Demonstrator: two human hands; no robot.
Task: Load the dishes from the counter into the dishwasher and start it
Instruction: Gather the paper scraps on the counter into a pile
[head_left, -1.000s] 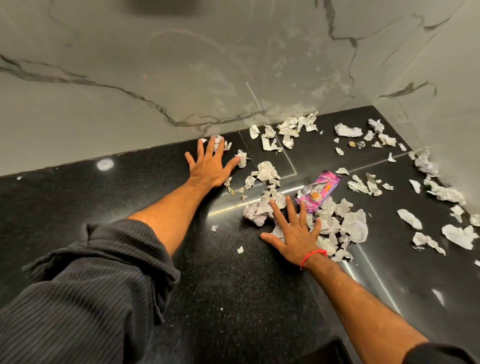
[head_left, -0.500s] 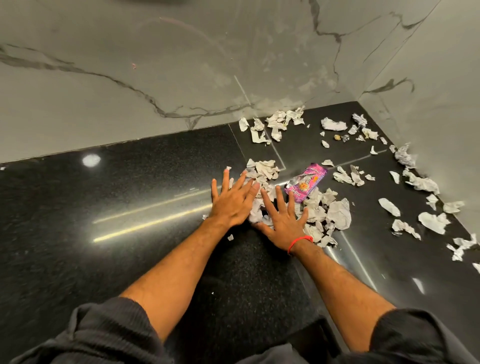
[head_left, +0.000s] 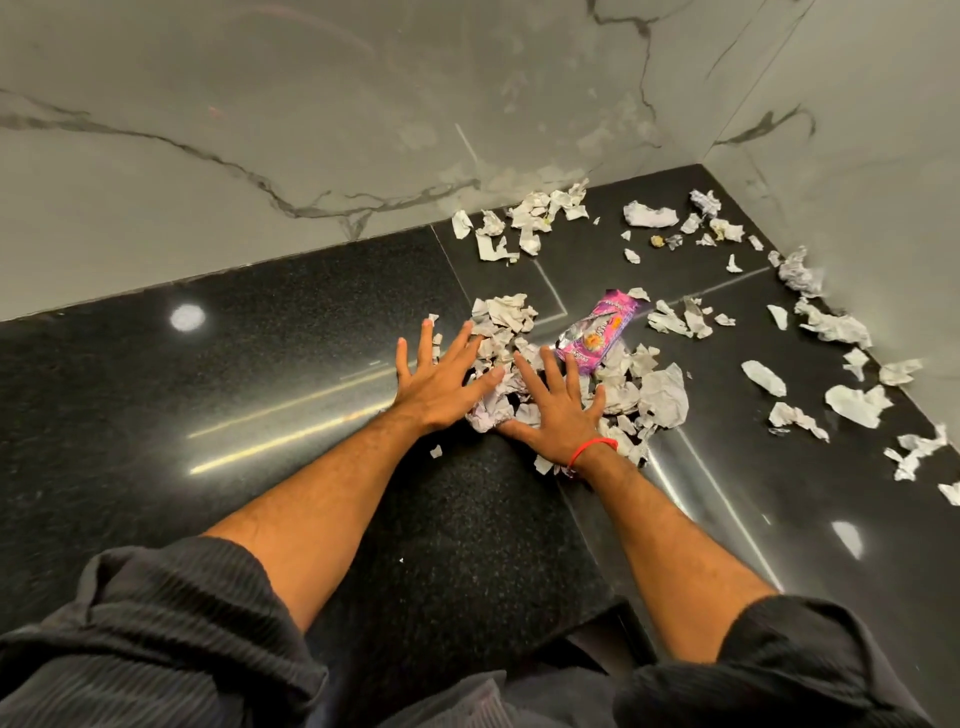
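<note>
Fingers (head_left: 470, 340) spread wide and flat, your hands push paper scraps (head_left: 501, 317) into a pile on the counter (head_left: 260, 364). No dishes show; next, scoop up the pile.

Dark ribbed sleeves (head_left: 171, 639) pushed up both arms, red thread band (head_left: 592, 450) on rt wrist.

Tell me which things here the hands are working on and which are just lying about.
In hand: left hand, right hand, paper pile between and under them.
Lying about: pink wrapper, scraps by the wall, scraps at right. No dishes or dishwasher in view.
</note>
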